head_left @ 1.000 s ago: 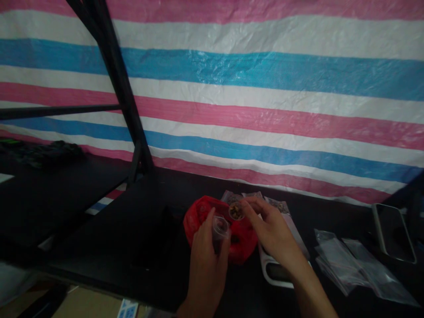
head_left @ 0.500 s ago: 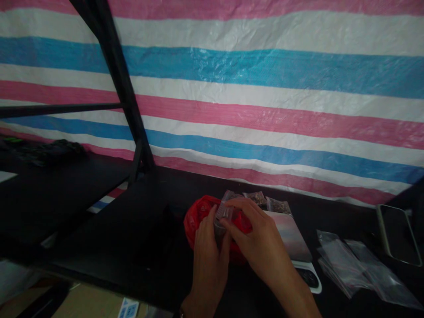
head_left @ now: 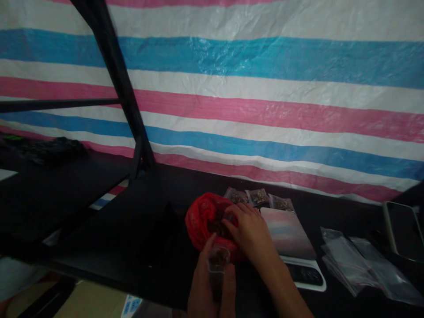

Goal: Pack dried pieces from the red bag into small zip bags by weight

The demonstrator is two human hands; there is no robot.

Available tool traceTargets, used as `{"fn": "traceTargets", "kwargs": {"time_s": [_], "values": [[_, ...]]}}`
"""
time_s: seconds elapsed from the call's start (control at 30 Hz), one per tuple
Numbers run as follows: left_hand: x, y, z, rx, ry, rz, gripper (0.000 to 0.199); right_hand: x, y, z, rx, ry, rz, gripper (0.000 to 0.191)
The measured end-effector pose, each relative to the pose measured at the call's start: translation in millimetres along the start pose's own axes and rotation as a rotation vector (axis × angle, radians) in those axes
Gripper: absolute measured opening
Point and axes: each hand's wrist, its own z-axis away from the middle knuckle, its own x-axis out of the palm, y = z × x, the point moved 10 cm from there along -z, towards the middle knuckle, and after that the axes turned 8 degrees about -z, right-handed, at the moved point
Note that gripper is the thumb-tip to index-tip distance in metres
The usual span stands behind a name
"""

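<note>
My left hand [head_left: 212, 287] is wrapped round a small clear plastic container [head_left: 218, 274] with dark brown bits in its open top. It is held just in front of a red plastic bag [head_left: 201, 221]. The bag stands open, its rim rolled, with a heap of dark brown bits [head_left: 217, 227] inside. My right hand [head_left: 247, 225] reaches over the bag's right side, fingertips bent together down at the bits. What lies between those fingertips is too dim to make out.
A digital scale [head_left: 288, 232] with a shiny plate lies right of the bag. Behind are several small filled zip bags [head_left: 256, 196]. Further right are flat clear zip bags [head_left: 354, 260] and a phone [head_left: 402, 229]. A black metal post [head_left: 122, 84] rises at left before a striped sheet.
My hands were together over the bag at the clear container. My left hand has drawn it back toward me, while my right hand has moved apart, over the bag's contents.
</note>
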Motion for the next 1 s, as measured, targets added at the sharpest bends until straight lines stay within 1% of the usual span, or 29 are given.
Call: {"fn": "traceTargets", "kwargs": {"time_s": [0.1,0.2,0.27,0.4,0.57,0.73,0.87,1.0], "values": [[1.9,-17.0,-2.7,-0.079,-0.049,-0.017,0.058,5.0,1.1,-2.0,0.011,0.026,-0.017,0.010],[5.8,-32.0,-14.7,-0.163,-0.130,-0.013,0.061,9.7,-1.3,-2.8,0.012,-0.019,-0.080,0.005],[9.2,-35.7,-21.4,-0.179,-0.164,0.033,0.063,11.4,-4.9,-2.5,0.008,-0.061,-0.112,0.003],[12.4,-33.4,-25.1,-0.161,-0.127,0.104,0.060,11.2,-14.1,-0.3,-0.019,-0.123,-0.194,0.002],[13.4,-34.1,-24.8,-0.179,-0.099,0.142,0.059,6.1,-13.1,3.6,-0.005,-0.127,-0.320,0.009],[16.4,-37.6,-29.1,-0.196,-0.170,0.152,0.060,10.5,-6.2,7.6,0.037,-0.181,-0.536,0.020],[17.3,-28.3,-30.2,-0.156,-0.188,0.099,0.064,11.8,2.9,8.0,0.079,-0.189,-0.677,0.021],[16.5,-13.8,-31.9,-0.078,-0.178,-0.029,0.067,-1.4,14.9,5.8,0.113,-0.124,-0.818,0.026]]}}
